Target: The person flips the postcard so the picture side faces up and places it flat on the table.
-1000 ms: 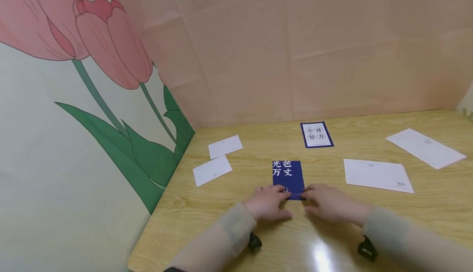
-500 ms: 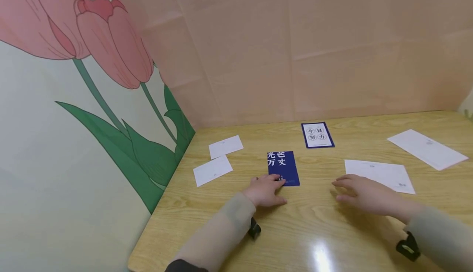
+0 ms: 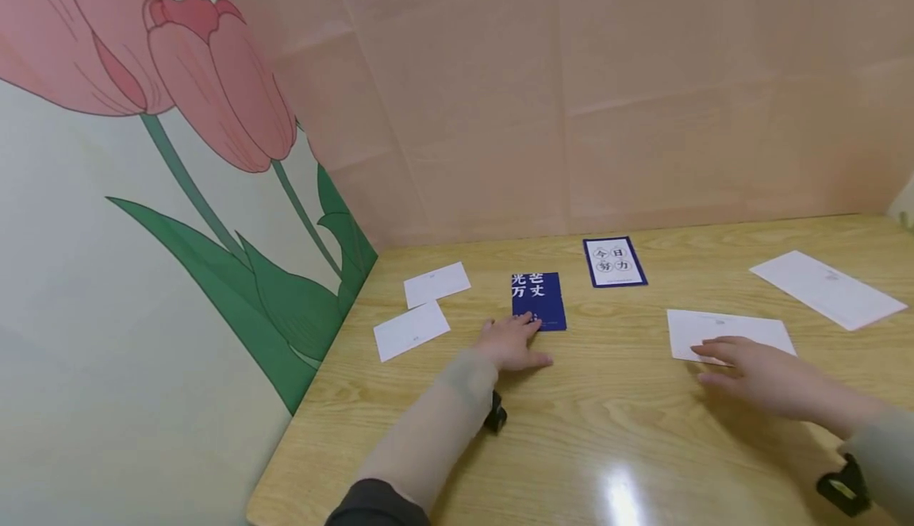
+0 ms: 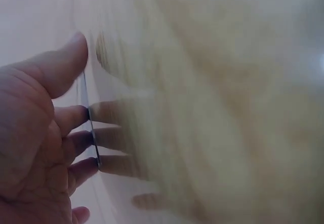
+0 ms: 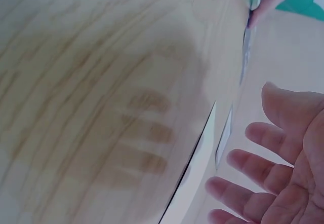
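Note:
My left hand (image 3: 508,342) rests its fingertips on the near edge of a dark blue card (image 3: 550,300) with white characters, which lies flat on the table. In the left wrist view, the fingers (image 4: 78,145) reach the thin edge of the card, with the thumb held apart. My right hand (image 3: 760,375) hovers over the near edge of a white envelope-like sheet (image 3: 714,329), holding nothing. Its fingers (image 5: 258,168) are spread and loosely extended in the right wrist view. Behind the blue card lies a white card with a blue border (image 3: 614,263) and circled characters.
Two small white cards, a far one (image 3: 437,283) and a nearer one (image 3: 412,332), lie at the left with corners meeting. Another white sheet (image 3: 828,289) is at the far right. A tulip-painted wall (image 3: 143,312) borders the wooden table (image 3: 571,447); a pinkish sheet (image 3: 607,113) hangs behind.
The blue card has slid away from me and slightly left under my left fingertips. My right hand has let go of its right side and moved right, over the white sheet.

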{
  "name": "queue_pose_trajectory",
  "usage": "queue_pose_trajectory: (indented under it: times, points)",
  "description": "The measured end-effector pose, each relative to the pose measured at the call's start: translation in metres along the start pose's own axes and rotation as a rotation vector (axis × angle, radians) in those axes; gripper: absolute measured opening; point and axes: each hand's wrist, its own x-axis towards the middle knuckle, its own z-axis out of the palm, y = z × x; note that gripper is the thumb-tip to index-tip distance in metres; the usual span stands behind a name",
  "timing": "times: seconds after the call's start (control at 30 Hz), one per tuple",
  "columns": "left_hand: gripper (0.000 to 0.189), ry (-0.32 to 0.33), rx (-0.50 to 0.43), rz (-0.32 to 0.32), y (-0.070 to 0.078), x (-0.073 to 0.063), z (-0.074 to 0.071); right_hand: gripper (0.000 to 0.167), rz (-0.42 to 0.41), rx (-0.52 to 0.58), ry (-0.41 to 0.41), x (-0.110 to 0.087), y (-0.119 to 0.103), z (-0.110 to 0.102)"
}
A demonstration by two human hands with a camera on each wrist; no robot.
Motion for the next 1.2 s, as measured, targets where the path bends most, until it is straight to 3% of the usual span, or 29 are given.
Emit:
queue_pose_trajectory:
  times: [0.33, 0.47, 0.87, 1.0, 1.2]
  points:
    - [0.081, 0.014, -0.011, -0.031, -0.018, 0.036, 0.002, 0.046, 0.015, 0.002, -0.004, -0.008, 0.013, -0.003]
    - [0.082, -0.004, -0.012, -0.062, -0.025, 0.045, -0.002, 0.046, 0.027, -0.001, -0.025, -0.01, 0.014, -0.003]
    - [0.078, -0.003, -0.063, -0.099, -0.038, 0.041, -0.019, 0.061, -0.051, -0.005, -0.058, -0.017, 0.022, 0.006]
    - [0.078, -0.017, -0.043, -0.098, -0.041, 0.046, -0.017, 0.065, -0.025, 0.008, -0.113, -0.019, 0.026, 0.012]
    - [0.076, -0.008, -0.066, -0.076, -0.043, 0.045, -0.022, 0.068, -0.024, 0.011, -0.123, -0.022, 0.024, 0.016]
